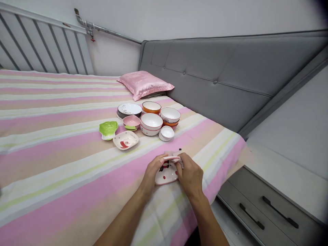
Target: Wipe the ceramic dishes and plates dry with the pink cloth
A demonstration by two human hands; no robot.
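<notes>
Both my hands hold a small pink-rimmed white dish (166, 175) with red and black marks, just above the striped bed cover. My left hand (152, 171) grips its left rim, with the fingers curled over the top edge. My right hand (189, 174) is closed round the dish's right side together with a pale cloth (174, 154) that bunches at the top. Beyond the hands lies a group of dishes: a stack of white plates (129, 110), a green leaf dish (108, 130), a square dish with a red mark (126, 140), and several bowls (151, 122).
The bed's pink, green and beige striped cover (64, 143) stretches far to the left. A pink pillow (144, 84) rests against the grey padded headboard (225, 71). A grey bedside cabinet (266, 205) with drawers stands to the right of the bed's edge.
</notes>
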